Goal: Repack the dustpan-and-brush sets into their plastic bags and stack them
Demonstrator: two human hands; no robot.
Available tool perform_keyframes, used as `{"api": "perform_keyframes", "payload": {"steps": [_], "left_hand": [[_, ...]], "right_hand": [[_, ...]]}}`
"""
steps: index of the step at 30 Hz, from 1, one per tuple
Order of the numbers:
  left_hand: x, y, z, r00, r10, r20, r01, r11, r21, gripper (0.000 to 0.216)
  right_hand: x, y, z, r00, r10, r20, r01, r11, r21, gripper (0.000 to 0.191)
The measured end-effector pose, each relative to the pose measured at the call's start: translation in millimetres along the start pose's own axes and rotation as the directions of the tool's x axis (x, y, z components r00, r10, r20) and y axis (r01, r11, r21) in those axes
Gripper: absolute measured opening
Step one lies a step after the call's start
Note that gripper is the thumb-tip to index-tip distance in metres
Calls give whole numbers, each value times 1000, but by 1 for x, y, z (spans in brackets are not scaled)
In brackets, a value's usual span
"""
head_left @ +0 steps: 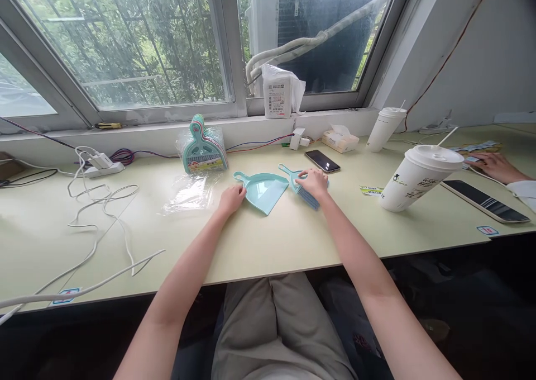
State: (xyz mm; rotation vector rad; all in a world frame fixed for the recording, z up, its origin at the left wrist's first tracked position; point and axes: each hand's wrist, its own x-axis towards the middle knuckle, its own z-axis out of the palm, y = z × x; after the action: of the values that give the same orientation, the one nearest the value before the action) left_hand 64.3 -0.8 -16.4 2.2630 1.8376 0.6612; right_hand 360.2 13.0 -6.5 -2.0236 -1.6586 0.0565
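A light teal dustpan [266, 191] lies on the table in front of me, its handle pointing to the upper left. My left hand [233, 199] is at its left edge, fingers curled against the rim beside the handle. Just right of the pan is a small matching hand brush [307, 195] with blue-grey bristles, the bristles towards me. My right hand [314, 182] grips the brush by its head from above, fingers closed; its handle sticks out to the upper left.
Behind my left hand stand several nested dustpan sets [204, 148] in clear wrap, with a loose plastic bag [188, 193] before them. White cables [98, 218] sprawl at left. Rightward are a phone [322, 160], tissue pack [340, 139], large cup [421, 179] and another person's hand [494, 166].
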Motion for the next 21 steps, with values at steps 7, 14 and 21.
{"api": "perform_keyframes", "payload": {"steps": [7, 14, 21], "left_hand": [[-14, 31, 7, 984, 169, 59, -173, 983, 60, 38], [-24, 45, 2, 821, 559, 118, -550, 829, -100, 33], [-14, 19, -12, 839, 544, -26, -526, 822, 217, 29]], "right_hand": [[-29, -42, 8, 952, -303, 38, 298, 949, 99, 17], [-46, -58, 17, 881, -464, 89, 452, 883, 124, 18], [-41, -55, 15, 884, -447, 134, 421, 888, 185, 17]]}}
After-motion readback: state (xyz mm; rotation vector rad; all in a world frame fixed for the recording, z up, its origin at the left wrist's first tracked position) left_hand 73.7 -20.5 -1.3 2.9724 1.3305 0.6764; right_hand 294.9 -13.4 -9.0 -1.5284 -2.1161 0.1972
